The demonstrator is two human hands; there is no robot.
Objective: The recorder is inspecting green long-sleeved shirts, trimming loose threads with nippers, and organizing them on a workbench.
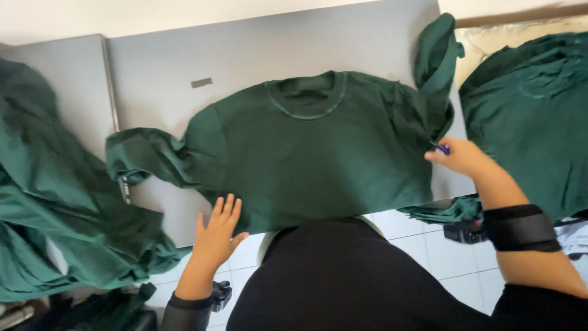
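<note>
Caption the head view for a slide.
Left hand flat on green sweatshirt spread across grey table; right hand at its side.

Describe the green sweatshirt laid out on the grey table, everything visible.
The dark green sweatshirt lies flat, front up, on the grey table, its ribbed crew neck away from the person. It looks like soft knit. One sleeve is bunched, the other folded upward. The left hand presses its hem; the right hand, holding a small blue tool, touches its side.
</note>
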